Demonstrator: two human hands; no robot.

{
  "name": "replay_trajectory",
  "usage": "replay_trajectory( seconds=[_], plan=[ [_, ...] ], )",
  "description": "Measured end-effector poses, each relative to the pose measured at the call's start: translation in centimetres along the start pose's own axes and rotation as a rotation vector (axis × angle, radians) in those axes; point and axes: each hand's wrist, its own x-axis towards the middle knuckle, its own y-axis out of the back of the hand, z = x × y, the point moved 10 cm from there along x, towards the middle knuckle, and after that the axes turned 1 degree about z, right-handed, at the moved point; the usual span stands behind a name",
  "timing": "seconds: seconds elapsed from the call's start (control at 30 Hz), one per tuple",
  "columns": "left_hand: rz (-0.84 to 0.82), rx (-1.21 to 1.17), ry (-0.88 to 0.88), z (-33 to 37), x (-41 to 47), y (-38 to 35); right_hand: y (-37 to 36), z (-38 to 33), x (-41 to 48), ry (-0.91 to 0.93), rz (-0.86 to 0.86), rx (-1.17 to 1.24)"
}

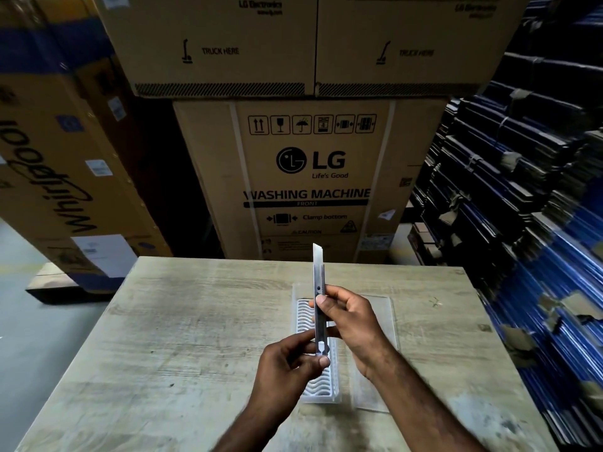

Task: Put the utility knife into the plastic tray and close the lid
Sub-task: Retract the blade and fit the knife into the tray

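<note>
A slim metal utility knife [318, 282] stands almost upright above the table, its blade pushed out at the top. My right hand [350, 321] grips its middle, thumb on the front face. My left hand [287, 363] pinches its lower end between thumb and fingers. Directly beneath both hands lies a long clear plastic tray [305, 314] with a white wavy insert, lengthwise on the table. Its clear lid [381, 308] lies open flat to the right of the tray, partly hidden by my right forearm.
The worn wooden table [182, 337] fills the lower view. Behind its far edge stand stacked cardboard appliance boxes [310, 177]. Bundles of flattened blue cartons [522, 190] rise along the right side. Grey floor shows at the left.
</note>
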Motion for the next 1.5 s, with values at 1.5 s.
replay_trajectory(
  seconds=[1.5],
  plan=[
    [0.095,0.247,0.048,-6.5,-0.6,1.6,1.8,5.6,-2.3,-0.127,0.399,-0.687]
  ],
)
